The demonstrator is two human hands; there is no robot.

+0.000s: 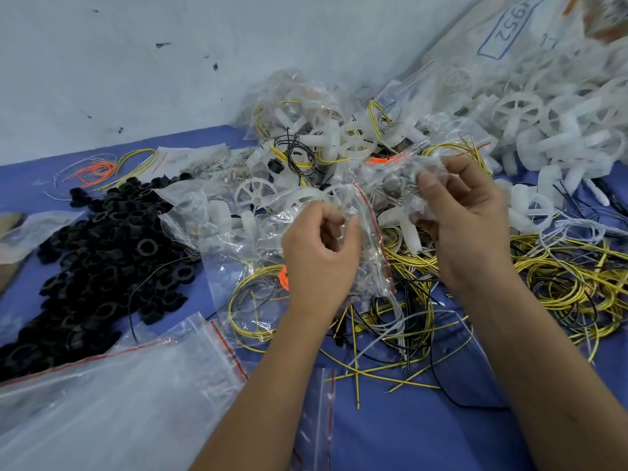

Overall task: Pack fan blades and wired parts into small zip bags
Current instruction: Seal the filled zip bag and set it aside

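A small-parts packing workshop: a desk (424,436) covered in blue cloth sits against a scuffed white wall (136,62), heaped with bulk stock. Black plastic rings (102,253) lie in a mound at left, white fan blades (543,130) pile up at right, and yellow wire coils (560,277) tangle across the cloth among clear red-striped zip bags (119,396), one sack hand-numbered (509,25).

Blue counter (407,436); black rings (102,253) left of the left hand (319,253); yellow-and-black striped wires (560,283) right of the right hand (465,226); white fan blades (530,130) beyond; clear red-striped zip bags (136,385).
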